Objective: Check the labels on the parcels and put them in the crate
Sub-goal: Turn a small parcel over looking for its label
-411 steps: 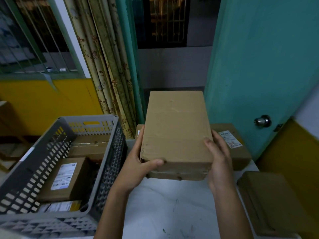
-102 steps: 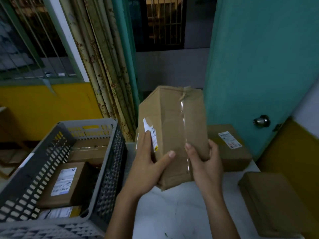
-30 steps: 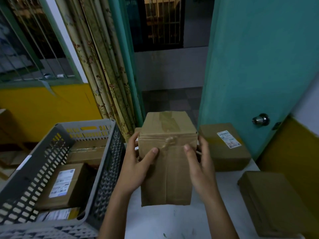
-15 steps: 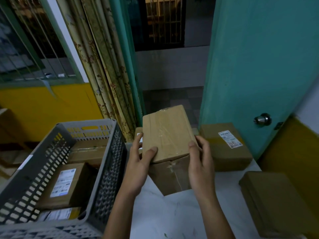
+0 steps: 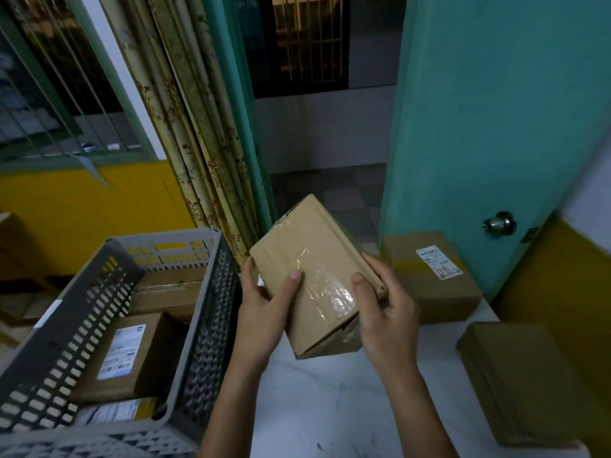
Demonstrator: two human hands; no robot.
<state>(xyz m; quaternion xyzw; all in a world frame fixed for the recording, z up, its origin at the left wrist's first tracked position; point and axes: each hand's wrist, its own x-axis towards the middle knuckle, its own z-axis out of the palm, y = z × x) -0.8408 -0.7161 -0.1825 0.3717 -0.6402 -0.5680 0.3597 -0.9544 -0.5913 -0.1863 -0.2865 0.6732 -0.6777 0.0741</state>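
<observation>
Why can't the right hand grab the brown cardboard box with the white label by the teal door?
Probably not yet: the right hand grips the taped cardboard parcel. The labelled box lies uncovered just beyond.

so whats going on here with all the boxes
A person is holding a brown cardboard parcel sealed with clear tape in both hands, left hand and right hand, tilted above the white table; no label shows on the faces in view. The grey slotted plastic crate on the left already holds several labelled parcels. Two more cardboard boxes wait on the table to the right, one with a white label and one plain.
</observation>
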